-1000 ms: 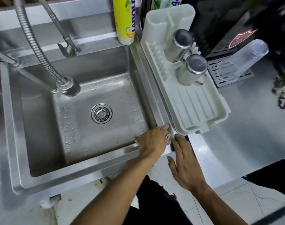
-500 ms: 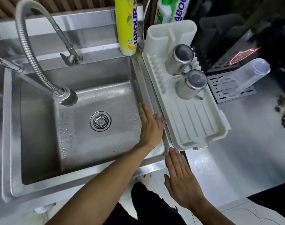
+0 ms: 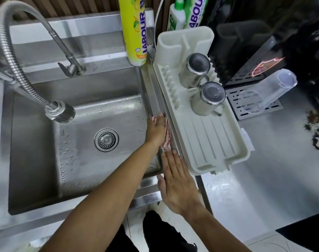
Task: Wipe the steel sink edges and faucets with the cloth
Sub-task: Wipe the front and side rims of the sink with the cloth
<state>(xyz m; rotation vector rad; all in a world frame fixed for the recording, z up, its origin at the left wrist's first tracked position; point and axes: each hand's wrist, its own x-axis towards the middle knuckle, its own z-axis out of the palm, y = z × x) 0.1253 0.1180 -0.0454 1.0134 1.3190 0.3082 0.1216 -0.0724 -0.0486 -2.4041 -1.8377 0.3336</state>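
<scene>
Wiping the sink's right edge, cloth under the left palm.

The left hand [image 3: 156,130] presses the striped cloth [image 3: 167,135] flat on the steel sink [image 3: 2,160] rim; the right hand [image 3: 177,182] lies open, fingers together, on the near corner. Next, I'd judge, comes the rest of the rim, then the faucets [image 3: 15,57]. The dish rack [image 3: 206,142] and yellow bottle [image 3: 134,31] crowd that edge.
</scene>
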